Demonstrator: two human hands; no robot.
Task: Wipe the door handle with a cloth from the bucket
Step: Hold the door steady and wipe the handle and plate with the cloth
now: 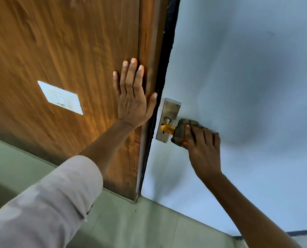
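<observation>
A right hand (203, 145) clamps a cloth (179, 131) around the gold handle (167, 127) on the pale door; the left hand (133, 97), fingers spread, braces the wood panel (63, 59). Wiping is underway. Next, probably a rub toward the plate (168, 111).

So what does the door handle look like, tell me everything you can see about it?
The door handle is a shiny gold-coloured lever, metal by the look of it. It sticks out from a silver rectangular plate screwed onto the pale blue door, with a keyhole below the lever. Only its short inner part shows. The rest is wrapped in a brownish cloth that the right hand presses around it with its fingers.
</observation>
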